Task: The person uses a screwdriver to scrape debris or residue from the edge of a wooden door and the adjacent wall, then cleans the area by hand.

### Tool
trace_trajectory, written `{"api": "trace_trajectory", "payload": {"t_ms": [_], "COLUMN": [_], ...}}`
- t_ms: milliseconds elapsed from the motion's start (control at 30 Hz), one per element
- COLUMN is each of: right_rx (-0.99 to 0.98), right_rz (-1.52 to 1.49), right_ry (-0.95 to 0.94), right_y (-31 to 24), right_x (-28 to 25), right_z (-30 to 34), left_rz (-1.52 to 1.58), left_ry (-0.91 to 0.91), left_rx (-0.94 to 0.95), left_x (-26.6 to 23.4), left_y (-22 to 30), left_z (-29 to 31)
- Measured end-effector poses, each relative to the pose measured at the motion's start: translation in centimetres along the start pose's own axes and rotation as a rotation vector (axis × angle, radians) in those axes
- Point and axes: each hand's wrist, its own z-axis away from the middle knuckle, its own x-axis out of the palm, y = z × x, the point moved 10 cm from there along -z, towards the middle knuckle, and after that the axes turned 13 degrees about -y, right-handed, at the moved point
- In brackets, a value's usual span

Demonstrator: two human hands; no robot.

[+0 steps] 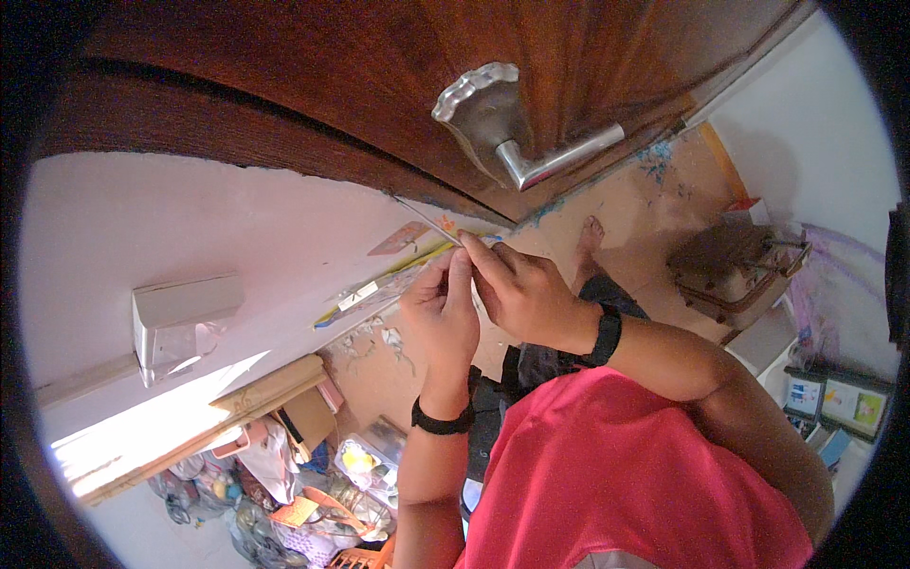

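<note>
Nearest to us is the pink-red shirt, well below the door handle, a silver lever which we take as landmark. Between shirt and handle, we see the left hand and the right hand close together, each with a black band at the wrist. The right hand is narrow: its thumb and finger pinch a thin grey rod. The fingers of the left hand are curled just beside the rod's near end, but we cannot tell if they also grip it. The rod lies below and left of the handle, and points up-left to the edge of the brown door; whether its tip touches there, we cannot tell. Farther left of the handle, we find a white box on the pale wall. Below the handle and to its right, a bare foot stands on the tan floor. Far below-left of the handle, we notice plastic bags and an orange basket.
</note>
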Motion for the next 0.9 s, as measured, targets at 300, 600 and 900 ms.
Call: {"api": "trace_trajectory", "payload": {"t_ms": [300, 600, 900], "right_rx": [0.108, 0.094, 0.065], "right_rz": [-0.085, -0.044, -0.050], "right_ry": [-0.097, -0.129, -0.156], "right_y": [3.2, 3.1, 5.4], "right_x": [3.7, 3.3, 5.0], "right_z": [2.0, 1.9, 1.8], "left_rz": [-0.090, -0.058, 0.064], "left_ry": [-0.114, -0.073, 0.038], "left_rx": [-0.033, -0.024, -0.005], "left_x": [1.2, 1.7, 2.3], "left_y": [-3.9, -4.7, -5.8], "left_z": [-0.7, -0.4, -0.9]}}
